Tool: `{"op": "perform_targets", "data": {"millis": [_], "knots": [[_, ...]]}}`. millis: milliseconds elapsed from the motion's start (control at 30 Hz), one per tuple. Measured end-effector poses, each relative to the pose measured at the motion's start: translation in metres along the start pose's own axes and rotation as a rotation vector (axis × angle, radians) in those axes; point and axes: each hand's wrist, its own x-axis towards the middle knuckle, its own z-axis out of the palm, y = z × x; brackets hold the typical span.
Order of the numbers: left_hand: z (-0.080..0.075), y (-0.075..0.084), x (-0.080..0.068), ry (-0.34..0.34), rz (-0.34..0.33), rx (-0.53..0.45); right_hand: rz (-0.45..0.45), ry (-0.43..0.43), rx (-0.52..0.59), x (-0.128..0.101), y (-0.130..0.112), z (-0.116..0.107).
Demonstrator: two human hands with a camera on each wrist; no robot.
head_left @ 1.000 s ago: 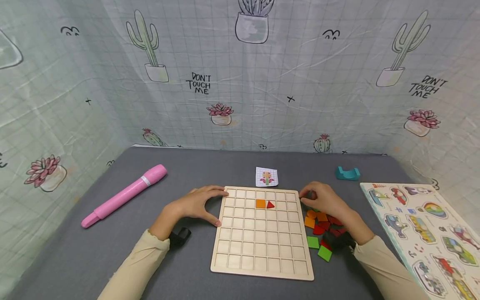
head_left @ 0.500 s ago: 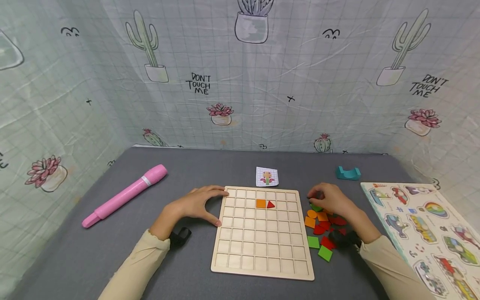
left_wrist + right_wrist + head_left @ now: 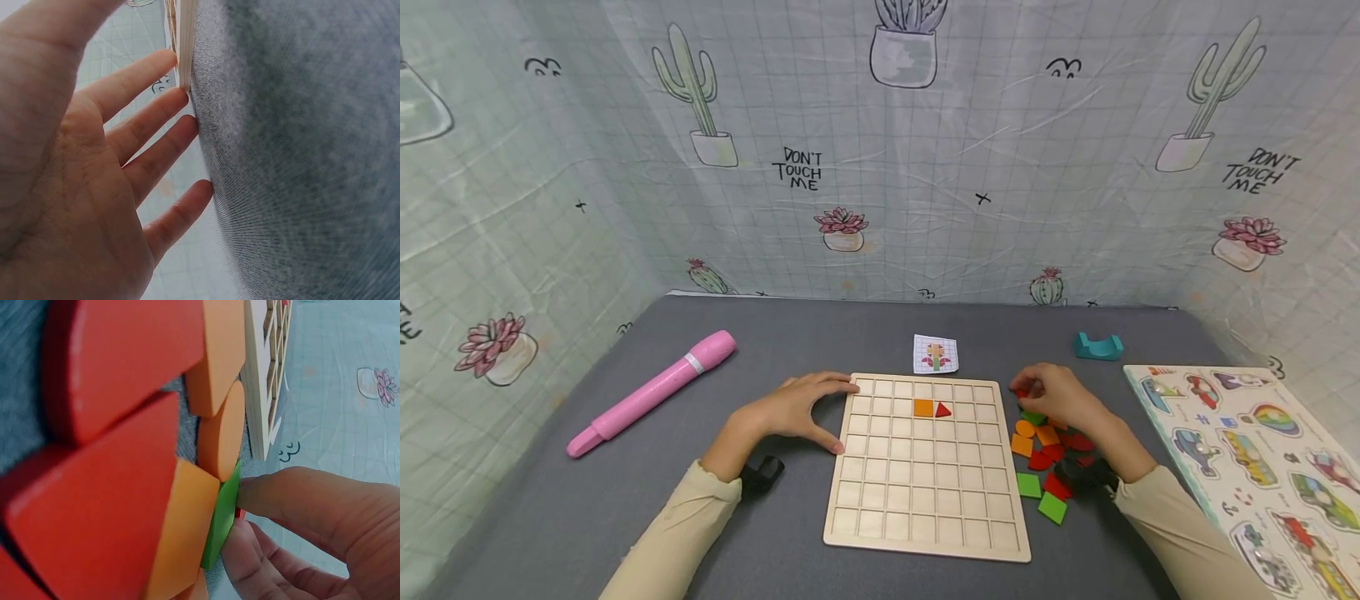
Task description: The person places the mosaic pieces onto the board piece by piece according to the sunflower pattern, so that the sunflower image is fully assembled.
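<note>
We take the square wooden grid board (image 3: 927, 465) as our landmark. Since a second ago our right hand (image 3: 1054, 397) has drawn back from the board's right edge and risen a little over the pile of red, orange and green wooden shape tiles (image 3: 1045, 454) just right of the board. Its fingertips now pinch a small red piece (image 3: 1019, 392), too hidden to name the shape; the right wrist view shows thumb and finger closed together beside a green tile (image 3: 220, 519). We judge a piece has just been picked from the pile.

Our left hand (image 3: 795, 408) has not moved: fingers spread and straight, touching the board's left edge.

On the board lie an orange square tile (image 3: 922, 407) and a red triangle tile (image 3: 942, 410), side by side. Beyond the board, the backdrop cloth (image 3: 880, 150) reads "DON'T TOUCH ME".
</note>
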Motion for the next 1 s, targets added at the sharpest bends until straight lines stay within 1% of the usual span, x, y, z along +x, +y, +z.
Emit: {"op": "perform_targets", "data": {"millis": [133, 333, 533, 700, 833, 1000], "knots": [[0.001, 0.0, 0.001, -0.002, -0.003, -0.004, 0.009, -0.007, 0.006, 0.0, -0.001, -0.001], [0.0, 0.0, 0.0, -0.007, 0.0, -0.012, -0.004, -0.008, -0.03, 0.002, -0.002, 0.0], [0.0, 0.0, 0.0, -0.004, 0.004, -0.005, 0.001, -0.007, -0.017, 0.004, -0.006, 0.003], [0.0, 0.0, 0.0, 0.001, 0.011, 0.009, -0.013, 0.004, -0.006, 0.009, -0.015, 0.008], [-0.001, 0.0, -0.001, -0.003, 0.003, 0.0, -0.04, 0.011, -0.014, 0.014, -0.024, 0.012], [-0.001, 0.001, -0.001, -0.008, -0.006, -0.004, -0.08, -0.011, -0.005, 0.021, -0.036, 0.019]]}}
